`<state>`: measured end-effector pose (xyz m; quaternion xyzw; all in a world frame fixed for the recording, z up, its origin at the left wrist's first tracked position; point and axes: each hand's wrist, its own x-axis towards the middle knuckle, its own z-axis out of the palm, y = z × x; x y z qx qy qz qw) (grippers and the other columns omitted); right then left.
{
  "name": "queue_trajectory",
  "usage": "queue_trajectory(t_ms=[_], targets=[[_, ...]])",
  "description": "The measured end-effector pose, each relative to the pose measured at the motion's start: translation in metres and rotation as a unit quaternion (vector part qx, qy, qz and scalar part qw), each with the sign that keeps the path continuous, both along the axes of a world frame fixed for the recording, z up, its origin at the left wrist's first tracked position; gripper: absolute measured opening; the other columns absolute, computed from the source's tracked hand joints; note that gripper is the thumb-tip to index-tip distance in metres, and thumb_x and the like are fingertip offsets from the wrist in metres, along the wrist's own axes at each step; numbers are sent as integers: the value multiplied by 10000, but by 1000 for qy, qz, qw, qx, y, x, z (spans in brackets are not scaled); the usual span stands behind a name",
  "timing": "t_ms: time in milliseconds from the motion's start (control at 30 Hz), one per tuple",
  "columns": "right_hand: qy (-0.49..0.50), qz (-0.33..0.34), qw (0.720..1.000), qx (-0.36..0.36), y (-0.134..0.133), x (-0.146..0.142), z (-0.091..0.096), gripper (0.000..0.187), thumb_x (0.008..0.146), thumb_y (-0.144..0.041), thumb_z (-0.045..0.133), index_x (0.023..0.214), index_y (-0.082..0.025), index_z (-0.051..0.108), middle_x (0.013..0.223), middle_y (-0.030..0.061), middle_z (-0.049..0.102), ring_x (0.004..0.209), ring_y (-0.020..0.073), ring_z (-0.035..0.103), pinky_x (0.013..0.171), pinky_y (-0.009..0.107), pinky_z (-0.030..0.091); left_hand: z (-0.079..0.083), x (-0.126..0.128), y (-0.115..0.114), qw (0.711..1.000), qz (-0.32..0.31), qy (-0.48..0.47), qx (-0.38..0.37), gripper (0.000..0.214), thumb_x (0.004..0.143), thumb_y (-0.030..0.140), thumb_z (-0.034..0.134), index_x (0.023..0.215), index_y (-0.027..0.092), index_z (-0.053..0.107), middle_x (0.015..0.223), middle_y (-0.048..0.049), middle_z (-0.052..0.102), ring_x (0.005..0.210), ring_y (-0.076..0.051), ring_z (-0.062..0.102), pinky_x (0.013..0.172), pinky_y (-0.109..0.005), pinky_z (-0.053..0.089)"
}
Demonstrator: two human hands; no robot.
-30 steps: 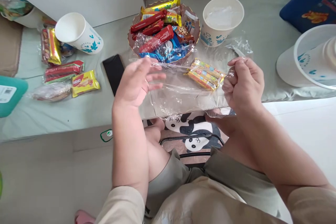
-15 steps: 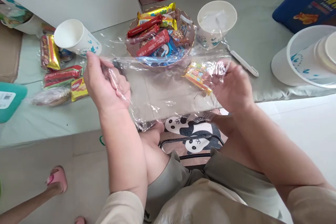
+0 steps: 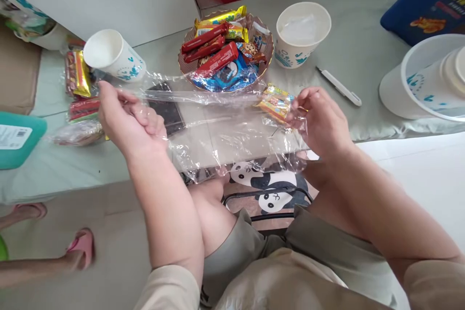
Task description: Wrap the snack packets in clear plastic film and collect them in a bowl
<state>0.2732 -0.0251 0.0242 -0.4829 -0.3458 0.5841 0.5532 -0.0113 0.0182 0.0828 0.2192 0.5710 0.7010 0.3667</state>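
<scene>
A clear plastic bag (image 3: 218, 143) hangs stretched between my two hands over the front edge of the covered surface. My left hand (image 3: 134, 118) is closed on its left end, fingers curled inward. At the opposite end, my right hand (image 3: 323, 118) pinches the bag between thumb and fingers. Just left of my right fingers is a yellow snack packet (image 3: 276, 101), partly seen through the plastic; whether it lies inside or behind the bag I cannot tell. Beyond the bag stands a glass bowl (image 3: 270, 53) heaped with wrapped snacks. A dark flat object (image 3: 165, 106) lies behind the bag.
A paper cup (image 3: 114, 55) stands left of the bowl, another cup (image 3: 303, 34) right of it. A white cutter pen (image 3: 339, 86) lies near a white bin (image 3: 394, 85) holding cups. Snack packs (image 3: 78, 72) and a teal box (image 3: 22, 138) sit left. Another person's feet in pink slippers (image 3: 84, 247) show below.
My left hand has moved left and slightly down, pulling the plastic wider. My right fingers have shifted a little, and the plastic no longer covers the right cup. The person at lower left has stepped.
</scene>
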Motion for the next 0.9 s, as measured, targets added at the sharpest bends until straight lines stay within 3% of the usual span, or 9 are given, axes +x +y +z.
queue_trajectory(t_ms=[100,167,233,300,400,533,700,800,900], targets=[[18,89,994,-56,-6,-5,1,553,728,-538,862,1115,-305,544,986,-1,734,738,176,740,606,303,583,3,7,-1,999,-40,-15,-8,604,979,657,592,616,196,446,345,90,262,276,-32,150,335,-260,-5],[5,141,987,-73,-10,-8,0,595,768,-527,826,1222,-310,508,935,1,750,658,179,725,550,297,550,4,11,0,999,-46,-11,-12,600,1034,613,523,609,196,448,329,88,258,263,-34,150,333,-257,-2],[-12,151,987,-62,-12,-8,0,578,795,-457,794,1267,-298,500,797,-34,720,541,151,654,493,273,489,4,13,0,999,-47,-2,-19,606,1110,489,396,586,192,464,310,78,256,247,-42,155,330,-251,5],[-33,130,990,-36,-11,-6,2,565,773,-347,783,1270,-288,520,706,-69,674,500,130,601,486,263,465,1,12,-1,997,-70,13,-15,624,1133,390,318,570,189,495,306,68,271,238,-50,179,319,-239,26],[-65,90,994,-13,-8,-2,7,483,736,-261,741,1189,-272,574,668,-77,630,513,113,564,495,256,470,-8,6,-1,993,-98,62,23,589,1106,402,406,574,189,539,313,65,311,232,-60,181,286,-230,47],[-109,21,994,2,-7,4,8,368,738,-233,683,1090,-281,588,655,-77,551,473,86,469,431,233,423,-22,-1,3,983,-87,151,58,502,1017,345,584,542,209,496,341,79,337,228,-70,191,244,-235,62],[-157,-17,987,39,-6,12,-2,372,769,-192,610,1120,-310,573,680,-60,522,475,97,448,427,243,424,-23,2,6,983,-66,160,61,513,1001,177,536,497,207,445,363,87,314,248,-58,199,260,-224,75],[-237,-13,969,66,-2,21,-11,440,767,-167,594,1179,-316,556,877,-5,622,655,144,607,573,312,546,-18,6,5,989,-76,125,34,511,980,117,535,486,204,439,356,84,309,253,-56,192,273,-232,65],[-332,-71,931,131,-3,31,-13,506,750,-176,571,1232,-317,511,1262,75,594,1123,249,672,928,480,588,-15,12,2,991,-82,109,17,503,974,118,547,488,206,452,353,81,315,250,-59,192,278,-247,58]])
